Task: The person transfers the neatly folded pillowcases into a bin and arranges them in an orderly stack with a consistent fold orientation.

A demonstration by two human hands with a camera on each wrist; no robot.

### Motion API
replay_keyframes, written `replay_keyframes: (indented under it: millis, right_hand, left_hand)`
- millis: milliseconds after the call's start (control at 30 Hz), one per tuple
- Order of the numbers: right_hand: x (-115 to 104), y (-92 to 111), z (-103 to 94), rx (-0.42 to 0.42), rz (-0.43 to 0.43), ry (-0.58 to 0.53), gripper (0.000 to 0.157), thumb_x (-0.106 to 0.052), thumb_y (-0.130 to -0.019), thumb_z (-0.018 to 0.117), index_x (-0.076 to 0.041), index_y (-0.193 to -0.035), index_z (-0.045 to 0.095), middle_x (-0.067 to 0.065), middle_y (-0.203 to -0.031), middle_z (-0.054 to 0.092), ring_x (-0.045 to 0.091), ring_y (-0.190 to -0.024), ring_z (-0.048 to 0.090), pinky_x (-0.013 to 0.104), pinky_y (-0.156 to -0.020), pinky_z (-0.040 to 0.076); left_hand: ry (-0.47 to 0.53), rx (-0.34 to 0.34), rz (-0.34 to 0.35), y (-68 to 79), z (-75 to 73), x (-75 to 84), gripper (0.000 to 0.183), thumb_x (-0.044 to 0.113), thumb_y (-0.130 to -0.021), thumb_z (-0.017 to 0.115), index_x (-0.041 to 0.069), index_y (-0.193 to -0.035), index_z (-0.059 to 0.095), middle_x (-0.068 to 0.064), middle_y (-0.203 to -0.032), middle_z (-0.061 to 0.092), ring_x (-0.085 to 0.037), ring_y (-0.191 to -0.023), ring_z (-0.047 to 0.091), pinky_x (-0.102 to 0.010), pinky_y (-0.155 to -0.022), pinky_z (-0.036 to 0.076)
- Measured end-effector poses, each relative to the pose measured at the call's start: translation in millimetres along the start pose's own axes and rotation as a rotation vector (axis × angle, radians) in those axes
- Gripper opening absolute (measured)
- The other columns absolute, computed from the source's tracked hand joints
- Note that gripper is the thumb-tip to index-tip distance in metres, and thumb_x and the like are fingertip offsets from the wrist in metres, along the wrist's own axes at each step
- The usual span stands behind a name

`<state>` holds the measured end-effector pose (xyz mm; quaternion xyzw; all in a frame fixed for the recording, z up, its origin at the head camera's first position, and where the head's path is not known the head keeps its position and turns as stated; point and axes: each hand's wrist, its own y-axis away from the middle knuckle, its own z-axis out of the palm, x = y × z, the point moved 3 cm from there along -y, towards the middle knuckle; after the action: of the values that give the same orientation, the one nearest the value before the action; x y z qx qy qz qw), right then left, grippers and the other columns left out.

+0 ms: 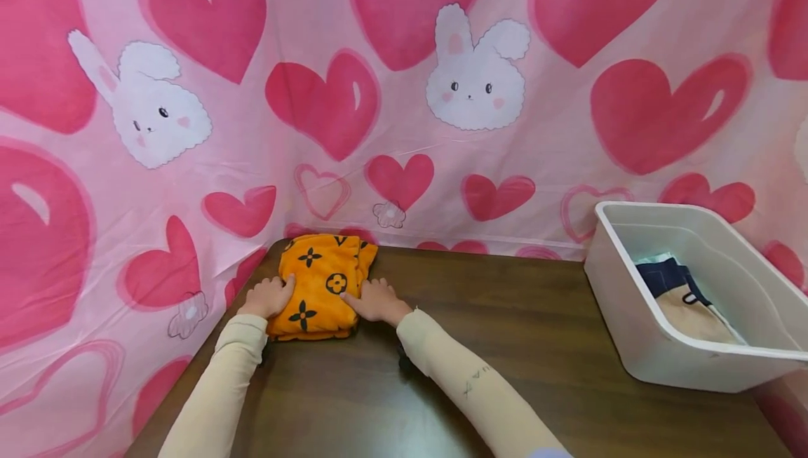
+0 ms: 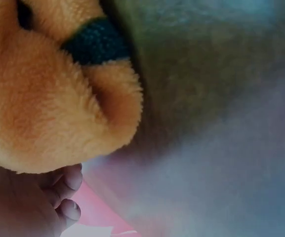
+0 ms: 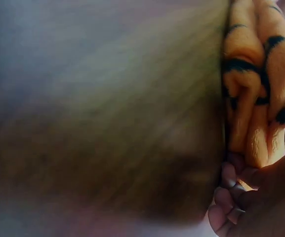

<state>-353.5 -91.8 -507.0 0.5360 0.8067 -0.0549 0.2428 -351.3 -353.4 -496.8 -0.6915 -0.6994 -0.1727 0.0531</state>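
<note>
A folded orange fleece cloth (image 1: 322,272) with black flower marks lies at the far left corner of the table. My left hand (image 1: 266,297) holds its left side, thumb on top. Opposite it, my right hand (image 1: 376,301) grips the right side with the thumb laid over the upper face. In the left wrist view, a rounded fold of the cloth (image 2: 43,108) sits over the left fingertips (image 2: 72,177). Stacked layers of the cloth (image 3: 246,113) show in the right wrist view, with curled right fingers (image 3: 223,197) at their edge.
A light grey plastic bin (image 1: 609,297) stands at the right of the brown wooden table (image 1: 492,318). Folded dark blue and beige fabric (image 1: 688,307) lies inside it. A pink curtain (image 1: 404,135) with hearts and rabbits hangs behind and along the left.
</note>
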Motion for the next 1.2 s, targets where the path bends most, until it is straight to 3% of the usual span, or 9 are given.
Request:
replay_keyframes:
  millis: [133, 333, 600, 1000, 1200]
  right_hand:
    - [1.6, 2.4, 2.1, -0.008, -0.025, 0.051, 0.077, -0.065, -0.101, 0.04, 0.001, -0.14, 0.053, 0.017, -0.132, 0.057, 0.031, -0.117, 0.046, 0.047, -0.109, 0.036]
    - [3.3, 4.5, -0.3, -0.035, -0.01, 0.058, 0.075, -0.067, -0.1, 0.041, -0.001, -0.125, 0.064, 0.015, -0.12, 0.062, 0.029, -0.106, 0.047, 0.044, -0.099, 0.04]
    - [6.1, -1.8, -1.7, 0.031, 0.03, -0.013, 0.079, -0.072, -0.098, 0.038, -0.001, -0.119, 0.066, 0.012, -0.109, 0.06, 0.028, -0.101, 0.045, 0.045, -0.095, 0.042]
    - [6.3, 1.9, 1.8, 0.021, -0.039, -0.039, 0.054, -0.055, -0.101, 0.053, -0.003, -0.106, 0.061, 0.009, -0.101, 0.051, 0.026, -0.096, 0.039, 0.036, -0.085, 0.034]
    - [5.2, 4.0, 4.9, 0.065, -0.03, 0.095, 0.075, -0.069, -0.099, 0.04, -0.001, -0.123, 0.062, 0.013, -0.119, 0.055, 0.03, -0.112, 0.044, 0.043, -0.097, 0.038]
  left_hand:
    - [-0.028, 0.031, 0.038, 4.5, 3.4, 10.4, 0.075, 0.047, -0.108, 0.024, -0.021, -0.129, 0.047, -0.041, -0.125, 0.054, -0.058, -0.112, 0.052, -0.068, -0.098, 0.039]
    - [-0.009, 0.018, 0.062, 10.5, 12.0, 11.0, 0.071, 0.047, -0.109, 0.025, -0.018, -0.119, 0.051, -0.034, -0.113, 0.063, -0.05, -0.102, 0.06, -0.063, -0.089, 0.042]
    - [-0.05, -0.005, 0.073, 8.9, 8.3, 12.7, 0.076, 0.05, -0.108, 0.024, -0.017, -0.128, 0.052, -0.035, -0.124, 0.06, -0.053, -0.111, 0.055, -0.065, -0.096, 0.037]
    - [-0.06, -0.001, 0.1, 14.1, 8.6, 23.1, 0.072, 0.048, -0.108, 0.031, -0.018, -0.122, 0.055, -0.032, -0.114, 0.064, -0.049, -0.102, 0.058, -0.064, -0.095, 0.042]
    - [-0.077, -0.037, 0.113, 12.9, 5.8, 16.9, 0.078, 0.052, -0.107, 0.03, -0.019, -0.13, 0.052, -0.037, -0.126, 0.06, -0.053, -0.11, 0.058, -0.064, -0.1, 0.043]
